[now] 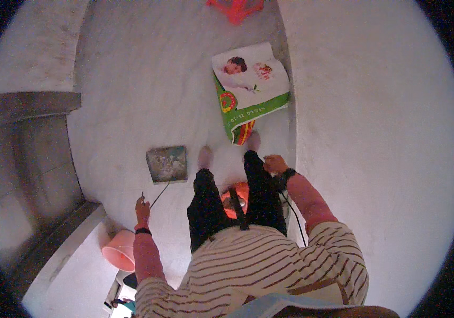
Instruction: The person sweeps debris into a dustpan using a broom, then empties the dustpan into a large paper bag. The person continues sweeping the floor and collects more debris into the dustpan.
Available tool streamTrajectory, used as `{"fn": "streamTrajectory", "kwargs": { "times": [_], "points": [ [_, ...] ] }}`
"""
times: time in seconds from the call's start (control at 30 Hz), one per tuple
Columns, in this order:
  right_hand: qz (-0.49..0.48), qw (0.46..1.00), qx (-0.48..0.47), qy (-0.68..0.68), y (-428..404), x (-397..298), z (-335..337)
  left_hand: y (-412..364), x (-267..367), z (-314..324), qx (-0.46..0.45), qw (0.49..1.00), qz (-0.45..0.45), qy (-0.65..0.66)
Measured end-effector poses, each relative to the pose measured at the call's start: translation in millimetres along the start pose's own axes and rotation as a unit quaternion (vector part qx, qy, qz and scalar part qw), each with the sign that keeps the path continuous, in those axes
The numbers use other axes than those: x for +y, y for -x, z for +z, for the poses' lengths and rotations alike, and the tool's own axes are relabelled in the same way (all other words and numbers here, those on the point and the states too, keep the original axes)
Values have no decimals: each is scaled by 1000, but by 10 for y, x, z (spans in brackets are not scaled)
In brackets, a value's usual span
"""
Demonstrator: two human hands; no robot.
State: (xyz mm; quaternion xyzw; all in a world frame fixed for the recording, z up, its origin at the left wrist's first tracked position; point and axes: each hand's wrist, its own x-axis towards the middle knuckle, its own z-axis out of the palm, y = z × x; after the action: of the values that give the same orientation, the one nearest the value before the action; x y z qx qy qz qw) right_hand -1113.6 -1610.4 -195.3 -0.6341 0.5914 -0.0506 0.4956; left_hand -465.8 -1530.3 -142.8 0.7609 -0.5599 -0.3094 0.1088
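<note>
My left hand is low at the left, fingers curled, with a thin dark tip sticking out above them. A thin dark rod runs from a square metal dustpan to the edge of this hand, which seems to grip it. Light debris lies inside the pan, on the floor left of my left foot. My right hand hangs beside my right leg with its fingers curled; what they may hold is hidden. A woven plastic sack, bearing printed pictures and writing, lies flat on the floor just beyond my right foot.
A red plastic piece stands at the far end. An orange plastic object shows between my legs. A pink bucket is at lower left, near a raised ledge. A wall runs along the right. Part of another person shows at lower left.
</note>
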Motion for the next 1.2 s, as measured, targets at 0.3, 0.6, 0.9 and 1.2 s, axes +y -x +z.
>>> {"fn": "streamTrajectory", "kwargs": {
  "times": [0.3, 0.6, 0.9, 1.2],
  "points": [
    [339, 843, 128, -397, -2235, 1674, 478, 229, 485, 142, 89, 971, -221, -16],
    [99, 912, 312, -248, -2549, 1185, -42, 197, 1194, 353, 174, 958, -116, -197],
    [-19, 963, 258, 78, -1533, -1241, -875, -835, 3082, 541, -26, 984, -5, 177],
    [-220, 934, 273, 74, -79, -1974, -1558, -734, 6083, 394, -136, 950, 242, 142]
  ]
}}
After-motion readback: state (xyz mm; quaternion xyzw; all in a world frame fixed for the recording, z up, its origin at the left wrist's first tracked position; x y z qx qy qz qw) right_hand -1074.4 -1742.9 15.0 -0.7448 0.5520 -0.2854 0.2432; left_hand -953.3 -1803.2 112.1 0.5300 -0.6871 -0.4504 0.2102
